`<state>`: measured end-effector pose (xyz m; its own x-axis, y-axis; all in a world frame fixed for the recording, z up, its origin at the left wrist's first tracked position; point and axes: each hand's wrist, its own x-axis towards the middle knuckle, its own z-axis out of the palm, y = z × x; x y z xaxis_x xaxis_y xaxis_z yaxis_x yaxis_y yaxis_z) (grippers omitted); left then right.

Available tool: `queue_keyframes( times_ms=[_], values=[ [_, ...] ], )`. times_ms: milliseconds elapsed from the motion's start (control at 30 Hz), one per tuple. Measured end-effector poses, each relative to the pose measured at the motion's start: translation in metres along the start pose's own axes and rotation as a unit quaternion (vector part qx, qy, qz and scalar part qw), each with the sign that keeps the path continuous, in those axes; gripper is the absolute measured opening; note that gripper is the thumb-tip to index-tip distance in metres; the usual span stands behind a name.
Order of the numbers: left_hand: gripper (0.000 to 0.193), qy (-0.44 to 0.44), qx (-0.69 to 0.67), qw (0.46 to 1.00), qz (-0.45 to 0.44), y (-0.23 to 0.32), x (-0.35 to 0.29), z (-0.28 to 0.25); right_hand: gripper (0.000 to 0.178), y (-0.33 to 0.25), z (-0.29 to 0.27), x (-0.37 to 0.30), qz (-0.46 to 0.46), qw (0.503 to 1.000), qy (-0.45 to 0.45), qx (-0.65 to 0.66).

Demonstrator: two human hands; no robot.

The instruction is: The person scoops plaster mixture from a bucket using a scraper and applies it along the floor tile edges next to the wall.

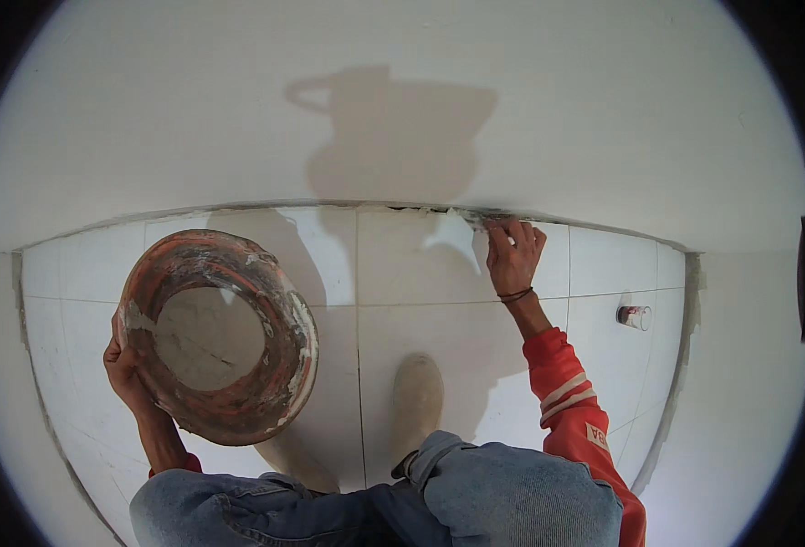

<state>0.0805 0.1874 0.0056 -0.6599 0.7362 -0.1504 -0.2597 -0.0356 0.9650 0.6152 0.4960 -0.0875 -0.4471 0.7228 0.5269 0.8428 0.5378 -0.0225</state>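
My left hand grips the rim of a round, worn orange-brown pan smeared with white paste, held tilted above the white tiled floor. My right hand reaches forward to the joint where the floor tiles meet the white wall. Its fingers are curled and press on that seam, where white filler shows. Whether a small tool sits under the fingers, I cannot tell. A dark band circles that wrist, and the sleeve is red with white stripes.
My knees in blue jeans fill the lower edge, with a pale boot on the tiles in front. A small glass-like cylinder lies on the floor at the right. My shadow falls on the wall.
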Motion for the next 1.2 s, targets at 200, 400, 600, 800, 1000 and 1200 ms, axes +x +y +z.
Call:
queue_keyframes(
  times_ms=[200,400,600,800,1000,1200],
  values=[
    [0.054,0.011,-0.018,1.0,-0.001,0.007,-0.002,0.02,0.022,-0.004,0.027,0.001,-0.028,0.999,-0.038,-0.006],
    [0.052,0.036,-0.008,0.999,0.0,0.005,-0.008,0.017,0.024,-0.008,0.019,0.003,-0.014,0.999,-0.042,-0.03],
    [0.05,0.068,-0.029,0.997,-0.013,0.013,-0.011,0.036,0.026,-0.004,0.017,0.004,-0.029,0.999,-0.03,0.005],
    [0.05,0.017,0.002,1.0,-0.014,-0.002,-0.002,0.001,0.027,-0.007,0.029,0.005,-0.011,0.999,-0.028,-0.019],
    [0.054,0.051,-0.024,0.998,-0.017,0.004,-0.007,0.012,0.021,-0.02,-0.008,0.01,0.039,0.999,-0.017,-0.01],
    [0.054,0.03,-0.03,0.999,-0.034,0.006,-0.006,0.01,0.015,-0.009,0.003,-0.025,0.223,0.97,-0.075,-0.057]
  ],
)
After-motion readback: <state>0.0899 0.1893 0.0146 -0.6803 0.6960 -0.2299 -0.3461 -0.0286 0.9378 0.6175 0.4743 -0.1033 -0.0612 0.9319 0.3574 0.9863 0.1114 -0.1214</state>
